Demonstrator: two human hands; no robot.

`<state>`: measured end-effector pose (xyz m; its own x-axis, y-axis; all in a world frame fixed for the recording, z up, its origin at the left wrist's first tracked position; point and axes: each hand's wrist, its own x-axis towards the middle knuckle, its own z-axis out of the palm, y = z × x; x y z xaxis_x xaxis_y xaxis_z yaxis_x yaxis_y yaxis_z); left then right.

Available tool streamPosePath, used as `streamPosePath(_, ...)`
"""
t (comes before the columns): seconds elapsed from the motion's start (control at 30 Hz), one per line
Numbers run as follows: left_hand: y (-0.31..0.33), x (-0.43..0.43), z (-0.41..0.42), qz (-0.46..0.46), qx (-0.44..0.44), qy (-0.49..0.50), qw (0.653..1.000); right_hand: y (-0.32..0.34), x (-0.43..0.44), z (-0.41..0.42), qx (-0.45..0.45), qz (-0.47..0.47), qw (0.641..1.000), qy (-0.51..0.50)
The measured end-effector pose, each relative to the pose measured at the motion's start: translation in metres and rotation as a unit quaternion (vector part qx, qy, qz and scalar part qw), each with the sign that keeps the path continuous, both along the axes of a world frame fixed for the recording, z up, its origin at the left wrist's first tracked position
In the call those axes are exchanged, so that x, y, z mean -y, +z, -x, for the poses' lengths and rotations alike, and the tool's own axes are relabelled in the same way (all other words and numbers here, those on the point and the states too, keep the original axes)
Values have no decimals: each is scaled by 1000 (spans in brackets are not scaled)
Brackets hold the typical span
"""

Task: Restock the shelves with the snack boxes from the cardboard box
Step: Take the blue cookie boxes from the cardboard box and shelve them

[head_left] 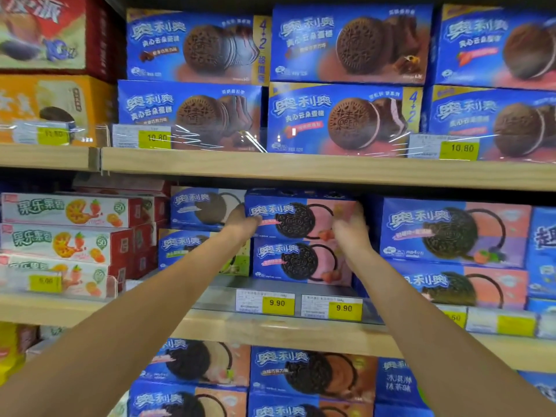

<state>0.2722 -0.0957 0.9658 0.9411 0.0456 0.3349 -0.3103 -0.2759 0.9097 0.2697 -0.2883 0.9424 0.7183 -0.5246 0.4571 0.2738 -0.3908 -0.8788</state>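
The snack box (296, 218), blue and pink, lies flat on top of a matching lower box (301, 263), their fronts nearly flush. The left grip (240, 221) clasps its left end, thumb on the front face, above the lower box's upper left corner. The right grip (350, 227) is at its right end, above the lower box's upper right corner. Blur hides whether those fingers curl round the end or only press flat against it. So the snack box sits between the two grips.

To finish well, I judge it should slide straight back until its front lines up with the lower box. Both ends should move evenly, so it neither twists nor nudges the neighbouring box (201, 206) up and left of the lower box. The shelf (270, 326) edge with its price tags (277, 303) runs just below the lower box.
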Motion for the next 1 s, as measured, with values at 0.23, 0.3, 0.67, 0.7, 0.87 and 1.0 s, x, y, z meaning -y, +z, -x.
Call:
streamPosePath(0.23, -6, 1, -5, 16, -8, 15, 1000, -3, -10, 20, 18, 81, 997, -7)
streamPosePath(0.3, -7, -1, -9, 14, -6, 3, 1000, -6, -12, 18, -14, 105, 994, -13)
streamPosePath(0.67, -16, -4, -1, 52, -41, -84, 994, -11, -11, 17, -126, 131, 983, -18)
streamPosePath(0.7, -16, -5, -1, 44, -41, -87, 994, -11, -10, 17, -122, 124, 985, -15)
streamPosePath(0.87, -18, -8, -3, 13, -40, -98, 994, -15, -7, 19, -98, 102, 990, 6)
streamPosePath(1.0, -17, -9, 1, 3, -43, -103, 994, -15, -8, 29, -87, 99, 991, 32)
